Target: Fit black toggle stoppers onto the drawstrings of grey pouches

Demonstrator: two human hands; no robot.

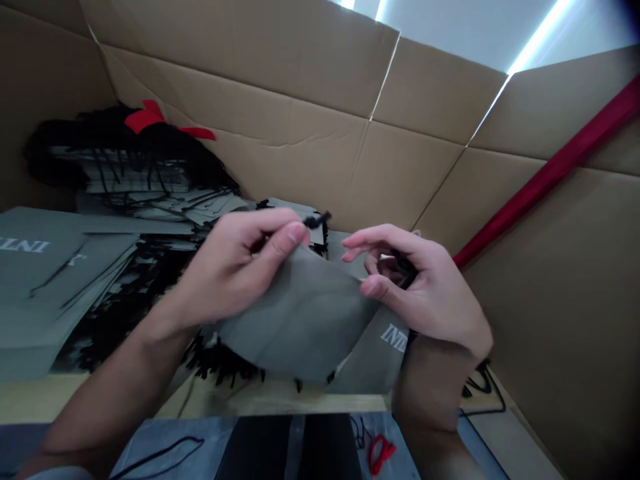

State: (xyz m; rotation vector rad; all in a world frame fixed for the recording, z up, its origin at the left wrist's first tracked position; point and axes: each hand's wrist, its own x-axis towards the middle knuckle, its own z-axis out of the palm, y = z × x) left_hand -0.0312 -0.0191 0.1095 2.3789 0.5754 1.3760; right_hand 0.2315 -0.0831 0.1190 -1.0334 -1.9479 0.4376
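In front of me a grey paper bag (pixel 305 313) is held up by its top edge. My left hand (pixel 235 267) is closed on it, pinching the edge between thumb and index finger. A black knotted cord end (pixel 318 220) pokes out beyond that pinch. My right hand (pixel 430 287) is at the other end of the same edge, fingers curled and the thumb tip against the paper. Black cord (pixel 403 261) lies in its curled fingers, partly hidden. Below it shows a grey panel with white letters (pixel 375 353); whether it belongs to the same bag I cannot tell.
Stacked grey bags with black cords (pixel 150 180) stand at the back left, red strips (pixel 145 118) on top. More printed bags (pixel 40 287) lie at left. Cardboard walls (pixel 280 127) enclose the work area. Red scissors-like handles (pixel 381 455) lie below, near loose black cord.
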